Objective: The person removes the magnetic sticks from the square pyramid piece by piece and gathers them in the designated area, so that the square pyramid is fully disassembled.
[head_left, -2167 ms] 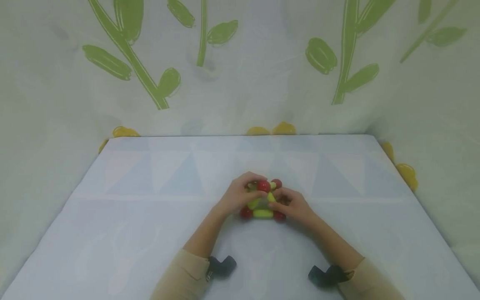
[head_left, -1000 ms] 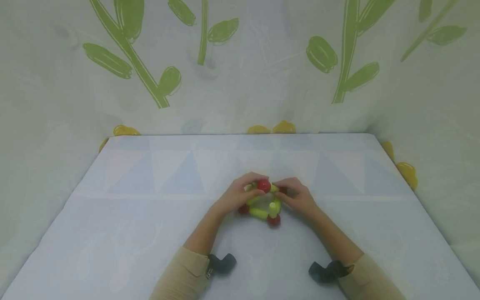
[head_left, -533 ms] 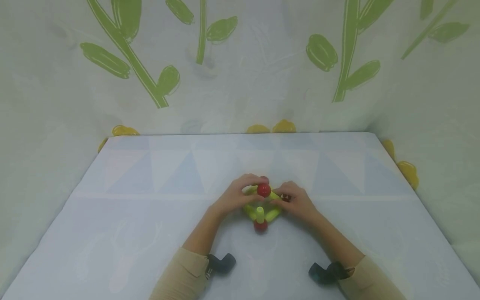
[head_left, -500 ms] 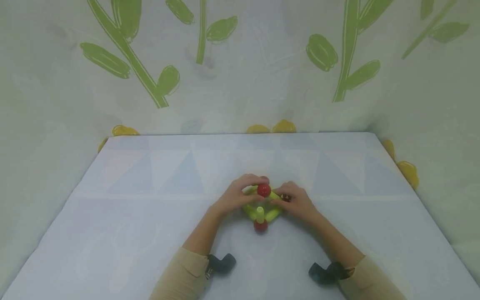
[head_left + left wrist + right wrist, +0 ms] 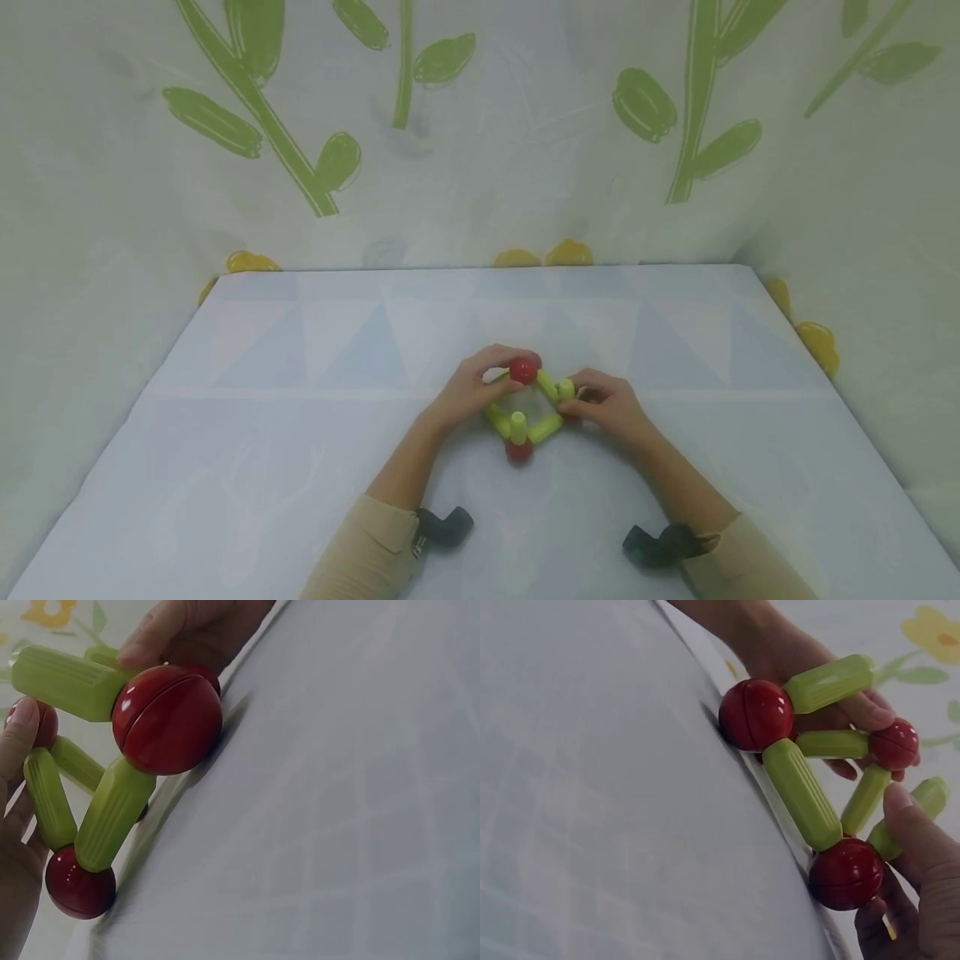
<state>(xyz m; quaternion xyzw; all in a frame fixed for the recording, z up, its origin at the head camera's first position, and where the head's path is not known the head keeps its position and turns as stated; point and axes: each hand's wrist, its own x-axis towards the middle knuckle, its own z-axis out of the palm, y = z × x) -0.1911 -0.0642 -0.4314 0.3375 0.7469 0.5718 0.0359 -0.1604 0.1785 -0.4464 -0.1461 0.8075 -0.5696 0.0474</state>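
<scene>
A frame of red balls and ribbed green rods stands mid-table, one corner towards me. My left hand [image 5: 465,387] grips the raised red ball [image 5: 523,370] at its far left; that ball [image 5: 895,744] sits atop a green rod [image 5: 832,744] in the right wrist view. With thumb and fingers my right hand [image 5: 611,407] pinches the upright green rod [image 5: 566,389] on the right corner ball [image 5: 847,874]. Another upright rod [image 5: 517,427] rises untouched from the front ball [image 5: 519,452], its top bare. The left corner is partly hidden behind my left hand.
The white table [image 5: 300,467] has pale blue triangles near its back edge. Light fabric walls [image 5: 510,167] with printed green leaves stand behind it and at both sides. Dark wrist cameras [image 5: 446,529] sit at the sleeve cuffs.
The frame has turned clockwise seen from above, bringing a corner with an upright rod to the front. My right hand went from corner to corner and now pinches the right upright rod.
</scene>
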